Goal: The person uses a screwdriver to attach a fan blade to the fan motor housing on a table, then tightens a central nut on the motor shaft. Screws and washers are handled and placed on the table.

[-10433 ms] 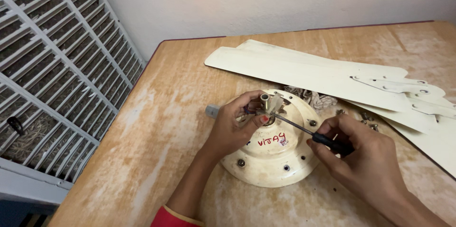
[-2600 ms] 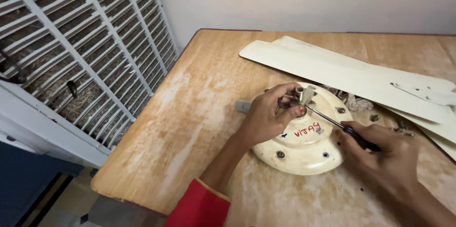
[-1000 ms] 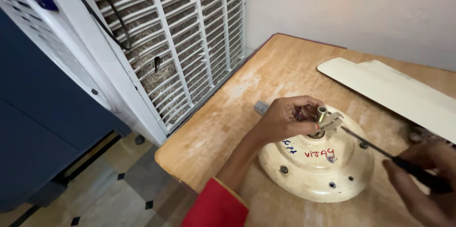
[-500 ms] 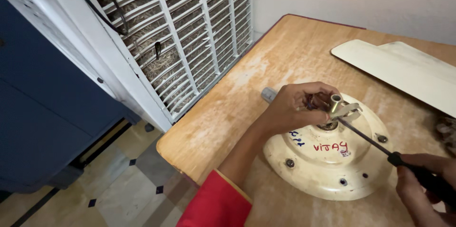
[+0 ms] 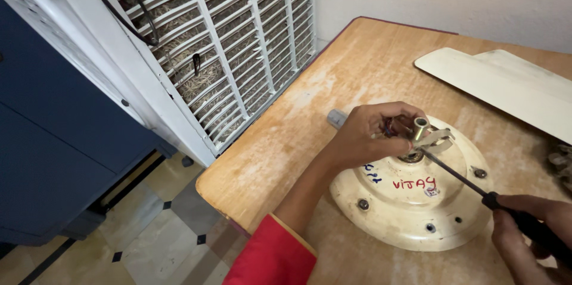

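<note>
While the small metal bracket on the round cream fan motor housing was pinched by the left hand, the black-handled screwdriver, clamped in the right hand, was best kept square on its screw.

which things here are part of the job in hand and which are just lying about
In hand:
- fan motor housing, cream, round
- metal shaft at its centre, gripped by the left hand
- screwdriver, held by the right hand, tip at the shaft

Lying about:
- fan blade
- small grey part behind the left hand
- air cooler beside the wooden table
</note>
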